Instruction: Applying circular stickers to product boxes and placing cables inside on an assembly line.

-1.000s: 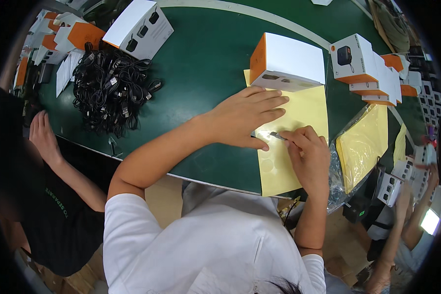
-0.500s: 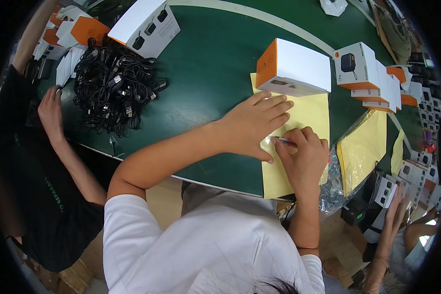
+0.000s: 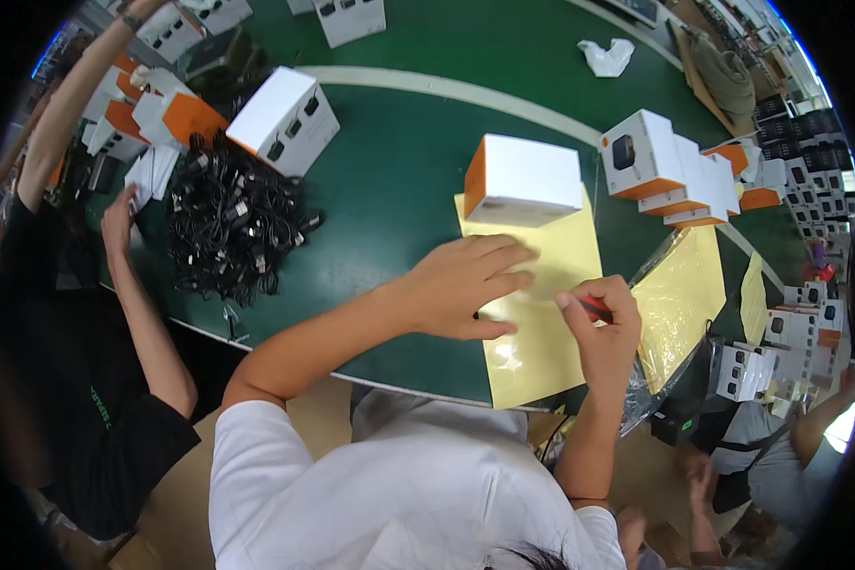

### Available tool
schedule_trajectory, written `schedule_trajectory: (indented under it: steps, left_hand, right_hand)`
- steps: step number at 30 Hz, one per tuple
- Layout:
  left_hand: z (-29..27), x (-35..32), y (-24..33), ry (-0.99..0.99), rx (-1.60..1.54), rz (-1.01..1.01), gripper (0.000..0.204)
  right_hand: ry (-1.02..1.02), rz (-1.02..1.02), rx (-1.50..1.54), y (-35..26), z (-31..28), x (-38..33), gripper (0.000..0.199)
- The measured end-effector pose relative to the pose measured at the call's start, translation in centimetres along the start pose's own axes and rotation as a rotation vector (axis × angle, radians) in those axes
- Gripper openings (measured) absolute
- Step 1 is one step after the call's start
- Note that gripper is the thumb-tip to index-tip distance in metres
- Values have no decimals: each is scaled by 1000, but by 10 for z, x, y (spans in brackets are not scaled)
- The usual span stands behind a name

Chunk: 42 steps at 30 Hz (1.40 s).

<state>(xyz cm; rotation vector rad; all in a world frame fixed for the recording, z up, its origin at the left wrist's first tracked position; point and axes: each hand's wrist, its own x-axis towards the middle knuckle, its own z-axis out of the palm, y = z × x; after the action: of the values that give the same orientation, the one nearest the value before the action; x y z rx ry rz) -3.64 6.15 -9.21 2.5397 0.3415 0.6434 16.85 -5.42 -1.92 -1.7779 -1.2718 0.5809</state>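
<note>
Yellow sheet [image 3: 541,351] pinned flat by left hand [image 3: 461,290], fingers spread; right hand [image 3: 600,328] pinches red pen [image 3: 596,308], marking step; next likely steady stroke, white-orange box [image 3: 522,180] just beyond

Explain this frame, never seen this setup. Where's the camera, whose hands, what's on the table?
The one view comes from a wide fisheye camera worn on a person's head, looking down, so straight edges bend near the rim. There is no robot: the two bare forearms rising from the lower edge are the wearer's own.

The left hand lies flat on a yellow sheet on the green table. The right hand pinches a small red tool at the sheet's edge; what kind of tool is unclear.

A white and orange box stands at the sheet's far end. More yellow sheets in a clear bag lie to the right, a heap of black cables to the left, and more boxes beyond. Other people work at both sides.
</note>
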Motion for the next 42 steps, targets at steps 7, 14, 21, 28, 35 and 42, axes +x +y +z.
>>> schedule_trajectory:
  steps: [7, 14, 21, 28, 35, 42]
  left_hand:
    - [-79, 51, -13, 474, 202, 51, 29]
    - [-58, 48, -37, 365, 3, 90, 33]
    - [-63, 52, -24, 414, -47, 77, 27]
    - [-40, 59, -32, 608, 49, 51, 26]
    - [-42, 59, -29, 623, 284, 118, 26]
    - [-41, 59, -30, 620, 267, 110, 27]
  right_hand:
    - [84, -45, 44, -24, -4, 42, 23]
    - [104, -185, -210, -34, 10, 61, 23]
    - [185, -370, -467, -41, 14, 70, 23]
    - [247, -445, -614, -42, 18, 69, 25]
    - [193, -422, -708, -36, 8, 77, 30]
    - [64, -656, -259, -34, 0, 79, 20]
